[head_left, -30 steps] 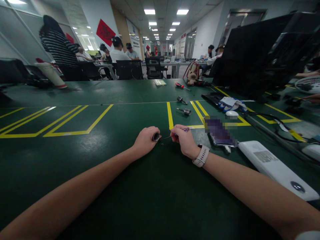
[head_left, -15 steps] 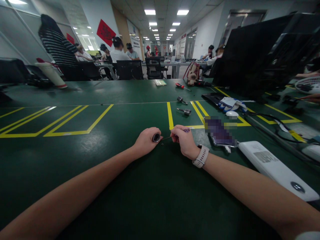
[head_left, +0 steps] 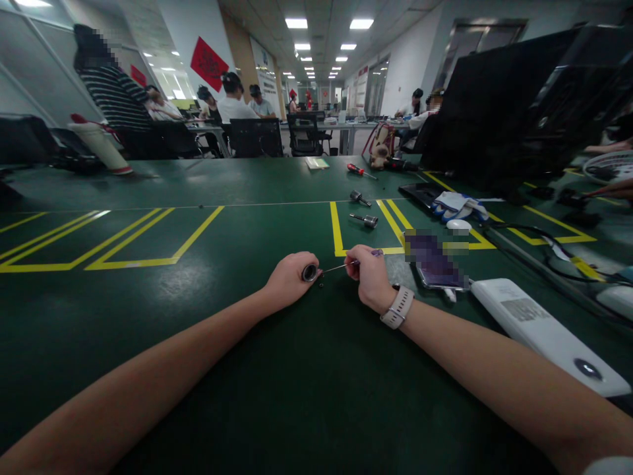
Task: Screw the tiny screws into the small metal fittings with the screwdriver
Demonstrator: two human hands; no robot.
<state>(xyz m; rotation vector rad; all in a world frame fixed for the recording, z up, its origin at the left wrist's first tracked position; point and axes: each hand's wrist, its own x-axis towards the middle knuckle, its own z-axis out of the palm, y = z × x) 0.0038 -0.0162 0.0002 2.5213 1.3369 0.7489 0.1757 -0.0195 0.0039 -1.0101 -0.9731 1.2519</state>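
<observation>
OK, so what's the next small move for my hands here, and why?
Probably hold your left hand steady and ease the thin-shafted screwdriver in toward the hollow metal cylinder. Your left hand grips that cylinder, and the screwdriver, held in your right hand, points toward it with its tip close by; whether it touches, I can't tell.

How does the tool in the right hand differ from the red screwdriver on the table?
The tool has a purplish handle; the screwdriver a red one. The right hand holds the tool; the screwdriver lies on the table. The tool's shaft points left, the screwdriver's right. Both have slim shafts.
</observation>
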